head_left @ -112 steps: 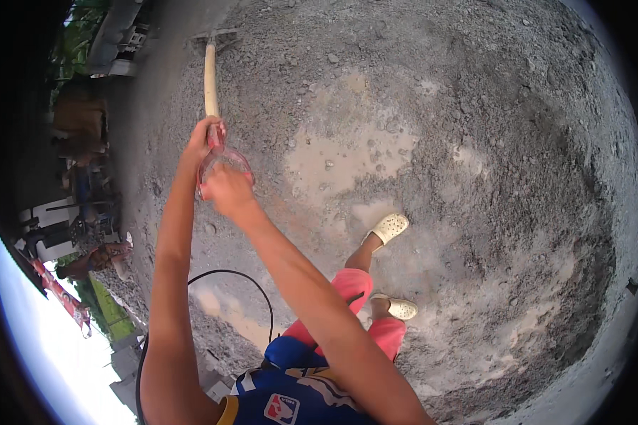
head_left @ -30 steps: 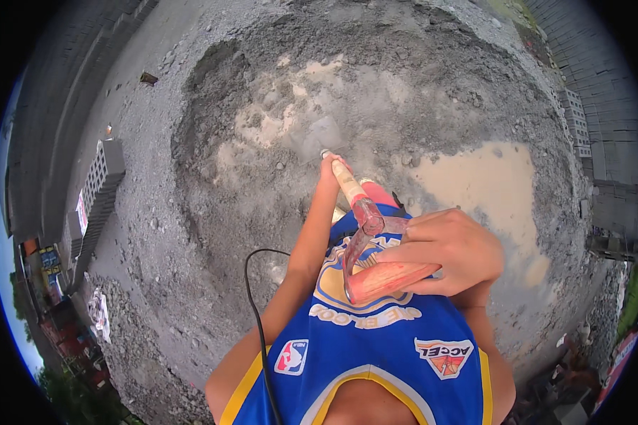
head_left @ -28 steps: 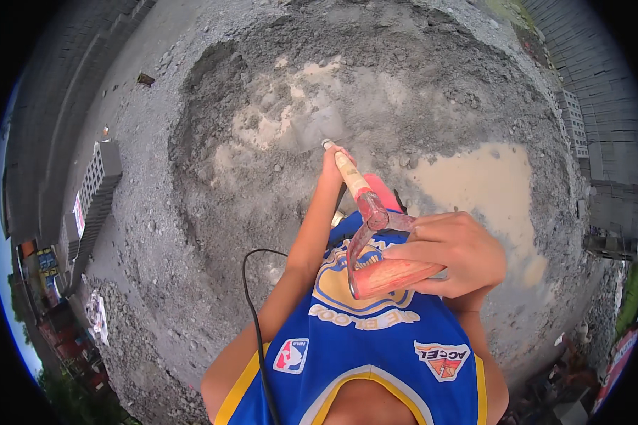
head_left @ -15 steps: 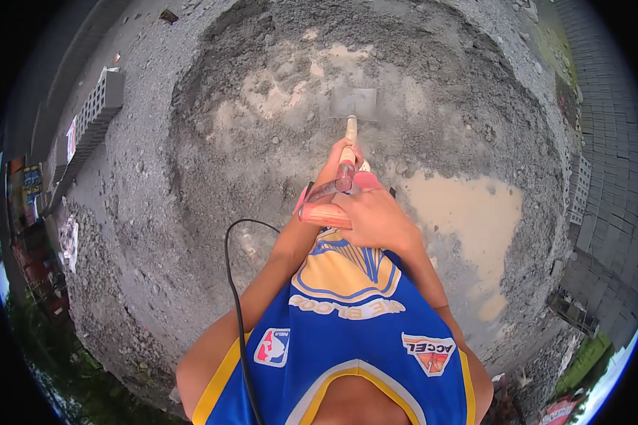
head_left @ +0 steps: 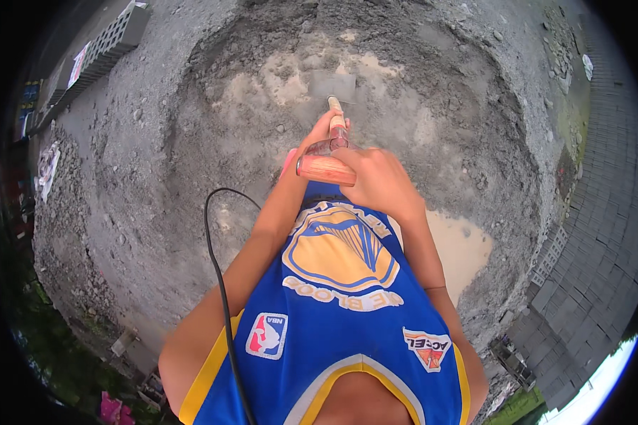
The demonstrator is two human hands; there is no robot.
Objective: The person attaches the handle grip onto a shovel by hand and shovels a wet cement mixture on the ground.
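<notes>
A wide ring of grey sand and gravel [head_left: 191,142] is lying around a muddy puddle [head_left: 461,244], partly hidden by the blue jersey [head_left: 333,304]. The right hand [head_left: 376,180] is wrapping its grip around the wooden handle [head_left: 326,168] of a hoe whose grey blade [head_left: 331,86] is resting in the mix. The left hand [head_left: 319,131] is gripping farther down, mostly hidden.

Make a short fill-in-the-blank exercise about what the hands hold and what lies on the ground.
1. Both hands grip a tool with a ____ handle.
2. The right hand holds the handle's ____.
3. The tool's metal blade rests on the ____ mound.
4. Right of the person lies a brown ____.

Missing words: wooden; end; grey; puddle
</notes>
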